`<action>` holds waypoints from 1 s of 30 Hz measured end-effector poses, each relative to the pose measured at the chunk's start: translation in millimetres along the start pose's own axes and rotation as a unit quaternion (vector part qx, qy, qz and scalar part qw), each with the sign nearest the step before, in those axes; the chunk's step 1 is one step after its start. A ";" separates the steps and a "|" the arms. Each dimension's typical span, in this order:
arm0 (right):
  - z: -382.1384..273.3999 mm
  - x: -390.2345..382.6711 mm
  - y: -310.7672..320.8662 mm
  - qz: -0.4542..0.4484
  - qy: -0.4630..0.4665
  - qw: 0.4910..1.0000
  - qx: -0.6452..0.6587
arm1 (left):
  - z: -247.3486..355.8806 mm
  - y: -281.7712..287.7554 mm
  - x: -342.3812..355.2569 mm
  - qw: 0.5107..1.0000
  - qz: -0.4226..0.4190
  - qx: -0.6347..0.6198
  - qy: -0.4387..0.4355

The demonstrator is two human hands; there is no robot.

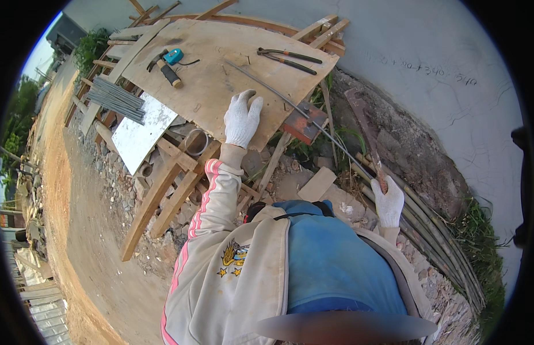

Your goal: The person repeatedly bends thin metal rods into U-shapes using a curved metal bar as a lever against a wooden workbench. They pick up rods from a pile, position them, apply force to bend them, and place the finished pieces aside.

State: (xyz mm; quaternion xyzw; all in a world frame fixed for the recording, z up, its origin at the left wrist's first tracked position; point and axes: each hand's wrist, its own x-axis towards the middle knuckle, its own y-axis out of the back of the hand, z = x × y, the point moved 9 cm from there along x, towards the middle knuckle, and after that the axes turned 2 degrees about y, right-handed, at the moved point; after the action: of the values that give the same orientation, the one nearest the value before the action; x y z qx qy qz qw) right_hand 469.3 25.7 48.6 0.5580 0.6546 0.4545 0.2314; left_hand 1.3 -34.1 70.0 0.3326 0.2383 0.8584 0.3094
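My left hand [243, 119], in a white knit glove, hovers at or rests on the near part of a plywood sheet [203, 95]. Its fingers are apart and nothing is in them. A long thin steel rod [278, 95] lies slantwise across the sheet, over a rusty metal block [306, 122] at the right edge, and runs down toward my right hand [388, 204]. That gloved hand is closed around the lower end of a rusty flat metal bar [367, 129]. Whether it also touches the rod's end cannot be made out.
On the plywood lie a hammer [168, 73], a teal tape measure [174, 56] and long-handled pincers [290, 58]. Cut rods [116, 99] are bundled at left beside a white board [141, 133]. Timber legs [155, 207] stick out below. Bamboo poles [437, 238] lie at right by a grey wall [428, 52].
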 end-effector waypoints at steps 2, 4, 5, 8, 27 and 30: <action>-8.0 -3.5 -0.8 0.011 0.015 1.000 0.018 | -1.7 -15.9 17.8 0.998 -0.019 0.048 -0.031; -5.5 -8.3 -7.3 -0.024 -0.026 0.999 0.013 | -0.7 -36.8 33.1 0.993 -0.027 0.095 -0.058; -2.6 -10.0 -11.0 -0.044 -0.055 0.997 0.012 | 0.7 -44.8 38.5 0.990 -0.021 0.117 -0.079; -9.0 -9.1 -10.1 -0.037 -0.060 0.997 0.025 | 2.9 -65.8 46.3 0.977 -0.009 0.171 -0.124; -61.8 24.9 -31.2 -0.023 0.017 0.999 0.039 | -25.1 -73.0 73.1 0.969 -0.007 0.244 -0.045; -63.8 21.6 -32.0 -0.024 0.018 0.999 0.037 | -25.6 -76.2 74.7 0.968 -0.003 0.244 -0.057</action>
State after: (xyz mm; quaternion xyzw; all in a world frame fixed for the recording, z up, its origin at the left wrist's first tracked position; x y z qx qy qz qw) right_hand 395.1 25.8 56.3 0.5416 0.6883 0.4344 0.2100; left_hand -32.6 65.2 37.7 0.4455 0.4238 0.7531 0.2342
